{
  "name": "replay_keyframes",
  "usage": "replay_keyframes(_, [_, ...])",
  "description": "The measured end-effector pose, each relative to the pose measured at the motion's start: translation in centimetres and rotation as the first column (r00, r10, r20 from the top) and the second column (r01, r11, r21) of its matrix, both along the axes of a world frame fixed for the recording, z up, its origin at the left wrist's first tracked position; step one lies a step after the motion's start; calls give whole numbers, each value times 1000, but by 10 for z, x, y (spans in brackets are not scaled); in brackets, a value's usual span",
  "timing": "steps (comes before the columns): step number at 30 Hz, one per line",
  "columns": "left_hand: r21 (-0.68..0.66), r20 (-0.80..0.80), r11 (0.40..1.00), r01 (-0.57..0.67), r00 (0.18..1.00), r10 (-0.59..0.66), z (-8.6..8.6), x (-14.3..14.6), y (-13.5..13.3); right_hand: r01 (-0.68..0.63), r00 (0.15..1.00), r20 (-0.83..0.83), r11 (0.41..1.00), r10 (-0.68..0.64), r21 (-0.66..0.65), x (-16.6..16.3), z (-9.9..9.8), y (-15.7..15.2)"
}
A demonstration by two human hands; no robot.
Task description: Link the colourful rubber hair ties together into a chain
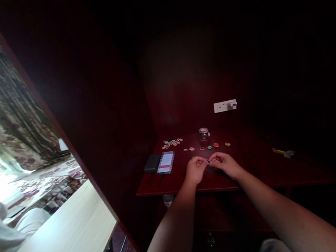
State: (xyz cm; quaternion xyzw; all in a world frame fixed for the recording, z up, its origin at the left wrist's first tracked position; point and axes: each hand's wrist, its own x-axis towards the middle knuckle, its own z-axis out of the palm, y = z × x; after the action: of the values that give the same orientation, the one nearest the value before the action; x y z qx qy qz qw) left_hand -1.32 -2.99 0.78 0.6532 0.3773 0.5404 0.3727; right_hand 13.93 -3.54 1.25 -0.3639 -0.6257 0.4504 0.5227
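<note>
The left hand [196, 169] and the right hand [226, 164] are meeting above the near part of the dark red surface [248, 169], with their fingertips almost touching. Both hands appear to be pinching one small thin item [209, 161] between them; fingers are covering most of it, so its exact shape and the firmness of each pinch cannot be told. Beyond the knuckles, a spaced row of coloured rings is lying across the surface, including a green ring [209, 147] at the middle and a yellow ring [227, 144] at the right end. A clear jar [204, 134] is standing behind this row, and a loose pile of coloured rings [173, 143] is lying farther left. A phone [165, 162] is resting beside a black box [152, 163], well apart from the left hand. Caution: because the fingertips are gripping so little material, uneven pulling could be causing the item to slip or spring away, possibly among the rings. Reaching forward with low knuckles could be disturbing the row, since the hands are working just in front of it; a wider sweep could be tipping the jar. Dim light is making small dark parts hard to distinguish, so a dropped item could be escaping notice.
</note>
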Motion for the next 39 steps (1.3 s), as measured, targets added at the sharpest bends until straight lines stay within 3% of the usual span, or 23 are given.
replay_keyframes(7, [-15,-7,1000,8,1000,-8,4,0,-3,29,1000,5,1000,-29,5,1,-1,2])
replay_keyframes(17, [-2,1,999,48,999,-48,-2,-1,3,60,998,-10,998,-61,-14,1,2,-1])
replay_keyframes(39, [-14,3,1000,1,1000,-1,-5,-1,8,55,997,-43,997,-58,-56,1,3,-2])
